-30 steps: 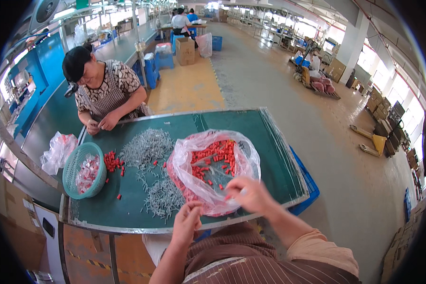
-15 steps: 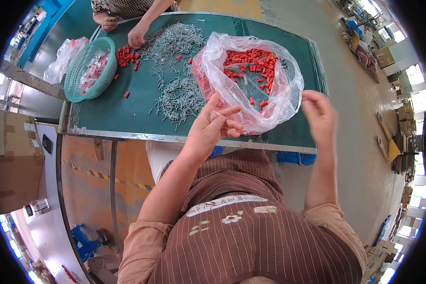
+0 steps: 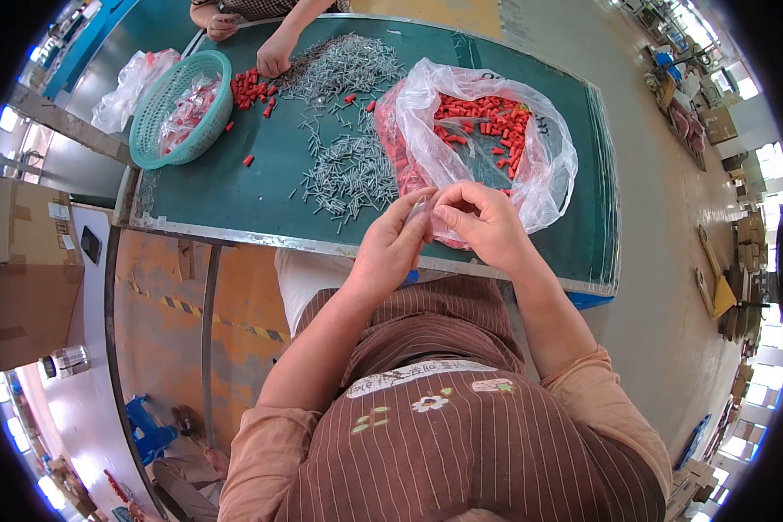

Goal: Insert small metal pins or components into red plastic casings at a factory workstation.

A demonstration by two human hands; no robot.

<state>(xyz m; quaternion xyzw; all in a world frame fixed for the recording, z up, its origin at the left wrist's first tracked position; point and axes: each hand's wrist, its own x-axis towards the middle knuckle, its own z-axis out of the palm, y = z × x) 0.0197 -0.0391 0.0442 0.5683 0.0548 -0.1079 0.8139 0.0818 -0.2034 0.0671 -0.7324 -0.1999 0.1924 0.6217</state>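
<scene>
My left hand [image 3: 393, 242] and my right hand [image 3: 487, 228] meet over the near edge of the table, fingertips close together. Between them is a small clear plastic bag [image 3: 419, 209], mostly covered by the fingers; its contents cannot be made out. Both hands are closed in a pinch on it. Just beyond them stands a large open clear bag [image 3: 555, 184] holding many red plastic wall plugs [image 3: 496, 122]. To its left, a pile of grey metal screws [image 3: 353, 172] lies loose on the green tabletop [image 3: 244, 196].
A second screw heap [image 3: 344, 65] and loose red plugs [image 3: 250, 90] lie farther back, where a co-worker's hand [image 3: 276, 54] reaches in. At the far left, a teal basket [image 3: 137, 139] holds small filled bags. Beside it is a white plastic bag [image 3: 132, 96].
My right hand has come from the large bag's right rim leftward to my left hand, and its fingers have closed. The view has shifted slightly.
</scene>
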